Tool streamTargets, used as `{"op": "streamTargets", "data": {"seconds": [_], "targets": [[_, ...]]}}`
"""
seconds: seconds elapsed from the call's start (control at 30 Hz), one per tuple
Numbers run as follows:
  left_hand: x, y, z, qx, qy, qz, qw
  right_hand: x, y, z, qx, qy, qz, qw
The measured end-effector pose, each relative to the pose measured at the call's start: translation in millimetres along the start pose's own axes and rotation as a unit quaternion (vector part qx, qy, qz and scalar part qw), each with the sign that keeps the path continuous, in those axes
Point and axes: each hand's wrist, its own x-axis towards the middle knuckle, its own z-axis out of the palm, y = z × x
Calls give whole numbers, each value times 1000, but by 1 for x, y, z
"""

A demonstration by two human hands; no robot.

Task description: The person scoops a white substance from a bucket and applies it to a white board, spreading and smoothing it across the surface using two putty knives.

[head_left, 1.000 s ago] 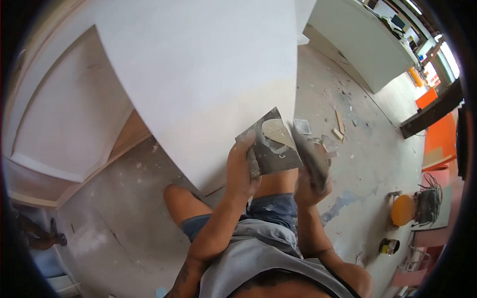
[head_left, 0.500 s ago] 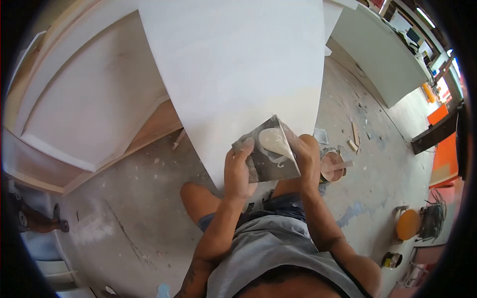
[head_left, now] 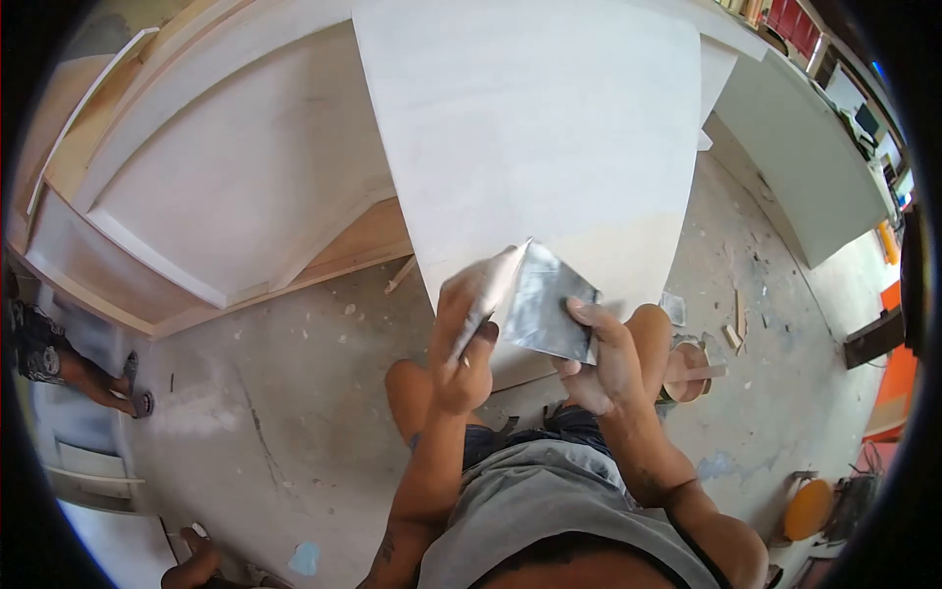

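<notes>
My left hand (head_left: 461, 339) grips a thin putty-smeared plate (head_left: 494, 290), tilted steeply with its face turned to the right. My right hand (head_left: 610, 355) holds a second flat grey plate (head_left: 551, 302), thumb on its face and fingers beneath. The two plates meet along their upper edges, near the middle of the view. Both hands are above my knees, in front of a large white panel (head_left: 530, 128) with a cream patch at its lower right.
A round container (head_left: 687, 371) with a stick across it stands on the floor right of my knee. A white-lined wooden frame (head_left: 245, 177) is at the left. Parts of other people show at the left and lower left edges. Wood scraps (head_left: 738, 319) lie at the right.
The two plates have opened apart from each other, and the white putty blob seen between my hands is now hidden. The view has shifted, so the panel sits further right.
</notes>
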Motion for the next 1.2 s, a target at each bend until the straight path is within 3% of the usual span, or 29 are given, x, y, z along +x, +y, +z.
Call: {"op": "streamTargets", "data": {"seconds": [0.03, 0.07, 0.2, 0.23, 0.27, 0.33, 0.37, 0.43, 0.47, 0.5, 0.53, 0.6, 0.67, 0.7, 0.73, 0.77, 0.83, 0.87, 0.93, 1.13, 1.2], "targets": [[23, 25, -2, 173, -112, 184, 961, 1, -2, 7, 9, -14, 34, 999], [30, 16, 0, 63, -127, 255, 956, 3, -3, 12, 18, -27, 70, 997], [28, 5, -17, 130, -164, 225, 952, 6, -19, 13, -58, -86, 78, 992], [27, 6, -22, 169, -160, 199, 952, 2, -18, 31, -15, -18, 57, 998], [22, 8, -29, 170, -157, 199, 952, 4, -16, 25, -17, -20, 59, 998], [19, 14, -42, 339, -161, 157, 914, 12, -19, 10, -89, -56, 75, 992], [15, 10, -52, 340, -159, 161, 913, 12, -22, 13, -91, -61, 73, 991], [-4, -6, -70, 426, -247, 101, 864, 8, -33, 24, -86, -136, 26, 987], [-17, -9, -73, 426, -243, 105, 865, 13, -37, 29, -90, -140, 24, 986], [-31, -11, -76, 405, -204, 24, 891, 23, -43, 37, -193, -138, -56, 970], [-44, -13, -78, 380, -165, -58, 908, 34, -50, 47, -292, -132, -133, 938], [-57, -16, -75, 304, -135, -89, 939, 67, -72, 76, -551, -145, -274, 774], [-61, -8, -66, 196, -79, -188, 959, 105, -81, 121, -654, -138, -554, 497], [-73, -25, -66, 195, -75, -186, 960, 122, -85, 141, -683, -125, -563, 448], [-96, -57, -69, 94, -38, -183, 978, 137, -85, 158, -711, -111, -570, 396], [-113, -73, -70, -6, -1, -179, 984, 151, -86, 173, -713, -113, -569, 395], [-122, -73, -69, -34, 1, -189, 981, 176, -88, 201, -734, -60, -600, 313], [-124, -74, -69, -59, 2, -200, 978, 187, -90, 211, -733, -62, -602, 310], [-133, -80, -74, -71, 9, -211, 975, 206, -88, 222, -723, -17, -657, 212], [-164, -99, -109, -107, 60, -257, 959, 227, -68, 207, -703, -39, -683, 197], [-173, -103, -125, -43, 56, -325, 943, 223, -65, 199, -694, -45, -697, 177]]}}
